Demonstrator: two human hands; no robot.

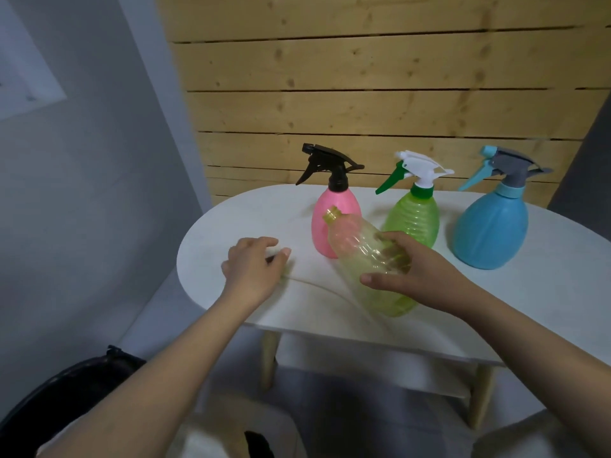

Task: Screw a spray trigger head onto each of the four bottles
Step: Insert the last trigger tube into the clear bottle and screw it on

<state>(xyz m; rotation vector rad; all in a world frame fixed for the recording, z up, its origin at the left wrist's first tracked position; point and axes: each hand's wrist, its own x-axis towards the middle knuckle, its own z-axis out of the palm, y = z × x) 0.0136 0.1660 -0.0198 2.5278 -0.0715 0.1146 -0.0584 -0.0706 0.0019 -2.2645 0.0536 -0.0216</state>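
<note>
Where white oval table point(545, 279) stands, pine-plank wall point(363, 94) behind.

Pink bottle point(330, 216) black-topped, ribbed green bottle point(415, 219) white-and-green-topped, blue bottle point(489, 233) grey-topped, on white table point(231, 226)

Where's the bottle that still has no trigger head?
In the head view the clear yellow bottle is tilted near the table's front edge, gripped by the right hand, just in front of the pink bottle.

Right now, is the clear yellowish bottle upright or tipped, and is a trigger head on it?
Tipped, no head. The clear yellowish bottle leans neck up-left in the right hand; its threaded neck is bare.
</note>
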